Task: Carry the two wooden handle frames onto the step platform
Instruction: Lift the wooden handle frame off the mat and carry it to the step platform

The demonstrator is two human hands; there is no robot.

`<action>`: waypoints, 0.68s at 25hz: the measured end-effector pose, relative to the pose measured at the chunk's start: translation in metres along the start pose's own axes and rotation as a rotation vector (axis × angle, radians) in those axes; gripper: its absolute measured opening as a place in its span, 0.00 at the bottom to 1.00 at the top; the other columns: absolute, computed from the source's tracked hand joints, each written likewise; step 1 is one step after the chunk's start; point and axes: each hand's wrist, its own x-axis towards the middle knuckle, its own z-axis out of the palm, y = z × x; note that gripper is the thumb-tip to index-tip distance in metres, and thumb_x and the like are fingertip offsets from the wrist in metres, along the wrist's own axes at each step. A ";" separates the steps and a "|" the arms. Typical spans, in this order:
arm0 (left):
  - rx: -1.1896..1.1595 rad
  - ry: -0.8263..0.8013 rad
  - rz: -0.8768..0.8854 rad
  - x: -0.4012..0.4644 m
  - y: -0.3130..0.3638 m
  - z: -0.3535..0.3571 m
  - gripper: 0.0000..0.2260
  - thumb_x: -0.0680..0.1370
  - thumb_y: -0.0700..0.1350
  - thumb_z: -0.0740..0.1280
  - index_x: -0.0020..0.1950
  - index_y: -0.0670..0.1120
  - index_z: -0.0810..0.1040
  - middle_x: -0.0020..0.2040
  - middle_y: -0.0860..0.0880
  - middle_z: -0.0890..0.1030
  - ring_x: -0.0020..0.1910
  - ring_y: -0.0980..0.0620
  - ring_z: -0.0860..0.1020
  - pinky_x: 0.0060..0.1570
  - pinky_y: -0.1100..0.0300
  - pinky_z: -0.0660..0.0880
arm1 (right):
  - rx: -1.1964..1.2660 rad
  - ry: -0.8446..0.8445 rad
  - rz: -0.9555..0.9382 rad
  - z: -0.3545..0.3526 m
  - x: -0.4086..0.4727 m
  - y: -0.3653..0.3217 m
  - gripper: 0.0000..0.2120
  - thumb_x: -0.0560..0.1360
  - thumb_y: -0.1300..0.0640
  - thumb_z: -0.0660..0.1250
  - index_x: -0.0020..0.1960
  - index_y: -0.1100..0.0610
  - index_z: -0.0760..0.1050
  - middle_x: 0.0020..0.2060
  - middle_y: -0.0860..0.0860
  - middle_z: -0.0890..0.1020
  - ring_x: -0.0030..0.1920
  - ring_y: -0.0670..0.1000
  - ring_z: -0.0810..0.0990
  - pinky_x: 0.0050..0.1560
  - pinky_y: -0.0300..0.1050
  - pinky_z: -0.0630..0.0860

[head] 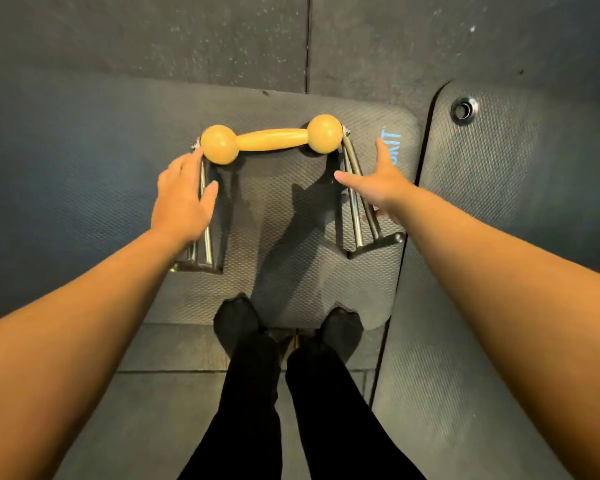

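Observation:
One wooden handle frame (271,140) stands on a dark textured mat (284,271): a yellow wooden bar with a ball at each end, carried on chrome rod legs with black feet. My left hand (182,199) lies over the left rods, fingers spread around them. My right hand (378,183) hovers spread over the right rods (355,202), apparently not gripping. I can see only this one frame. No step platform is identifiable.
A second textured mat (499,237) with a metal eyelet (464,110) lies to the right. Dark speckled rubber floor (153,36) surrounds both mats. My feet in black socks (284,327) stand at the near edge of the mat.

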 end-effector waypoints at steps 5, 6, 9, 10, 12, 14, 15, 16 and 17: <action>-0.526 -0.101 -0.434 -0.004 0.007 0.011 0.45 0.78 0.58 0.72 0.85 0.56 0.45 0.85 0.45 0.52 0.83 0.44 0.57 0.78 0.41 0.62 | 0.189 -0.113 0.198 0.010 -0.001 -0.005 0.61 0.72 0.39 0.78 0.83 0.42 0.32 0.85 0.53 0.50 0.82 0.61 0.57 0.74 0.66 0.63; -0.626 -0.097 -0.521 -0.002 0.005 0.012 0.45 0.78 0.58 0.73 0.85 0.58 0.45 0.85 0.44 0.54 0.81 0.45 0.61 0.73 0.41 0.71 | 0.183 -0.127 0.222 0.010 0.000 -0.005 0.62 0.71 0.38 0.78 0.83 0.42 0.32 0.85 0.53 0.51 0.81 0.61 0.59 0.70 0.67 0.69; -0.790 -0.068 -0.707 -0.002 0.010 0.012 0.33 0.81 0.55 0.70 0.82 0.54 0.60 0.72 0.43 0.73 0.59 0.51 0.78 0.43 0.56 0.83 | 0.198 -0.167 0.283 0.007 0.001 -0.005 0.60 0.71 0.38 0.78 0.85 0.43 0.38 0.83 0.55 0.58 0.74 0.63 0.69 0.47 0.61 0.85; -0.828 -0.055 -0.754 -0.002 0.009 0.016 0.28 0.81 0.55 0.70 0.79 0.51 0.65 0.61 0.44 0.79 0.46 0.53 0.79 0.35 0.60 0.79 | 0.212 -0.177 0.315 0.007 0.001 -0.005 0.56 0.71 0.37 0.78 0.85 0.45 0.44 0.81 0.56 0.60 0.69 0.63 0.74 0.45 0.56 0.85; -0.892 -0.082 -0.846 -0.002 0.004 0.020 0.21 0.82 0.57 0.69 0.69 0.46 0.73 0.42 0.48 0.78 0.29 0.56 0.72 0.25 0.63 0.70 | 0.178 -0.208 0.339 0.006 0.003 -0.005 0.41 0.74 0.36 0.74 0.79 0.52 0.62 0.73 0.57 0.67 0.54 0.57 0.81 0.42 0.46 0.79; -0.916 -0.143 -0.923 -0.001 0.000 0.016 0.18 0.80 0.61 0.69 0.54 0.46 0.75 0.33 0.52 0.72 0.23 0.57 0.66 0.21 0.63 0.63 | 0.142 -0.220 0.339 0.006 0.003 -0.002 0.31 0.77 0.37 0.70 0.70 0.56 0.70 0.58 0.57 0.74 0.40 0.51 0.79 0.36 0.44 0.71; -0.925 -0.157 -0.937 -0.002 0.001 0.014 0.18 0.79 0.62 0.70 0.49 0.47 0.74 0.32 0.52 0.70 0.23 0.57 0.64 0.21 0.63 0.62 | 0.144 -0.222 0.342 0.007 0.003 0.000 0.30 0.78 0.36 0.70 0.68 0.57 0.71 0.50 0.56 0.77 0.36 0.50 0.76 0.34 0.44 0.69; -0.928 -0.160 -0.934 -0.003 0.003 0.013 0.19 0.78 0.62 0.71 0.46 0.48 0.73 0.31 0.52 0.68 0.23 0.57 0.63 0.21 0.63 0.60 | 0.156 -0.221 0.341 0.008 0.005 0.004 0.29 0.78 0.36 0.69 0.67 0.57 0.71 0.44 0.54 0.79 0.33 0.49 0.74 0.32 0.44 0.67; -0.928 -0.146 -0.917 -0.007 0.007 0.012 0.18 0.78 0.61 0.71 0.46 0.48 0.73 0.31 0.52 0.67 0.23 0.57 0.62 0.21 0.63 0.59 | 0.179 -0.214 0.342 0.008 0.004 0.007 0.27 0.78 0.37 0.69 0.65 0.57 0.71 0.39 0.54 0.79 0.31 0.49 0.72 0.31 0.43 0.66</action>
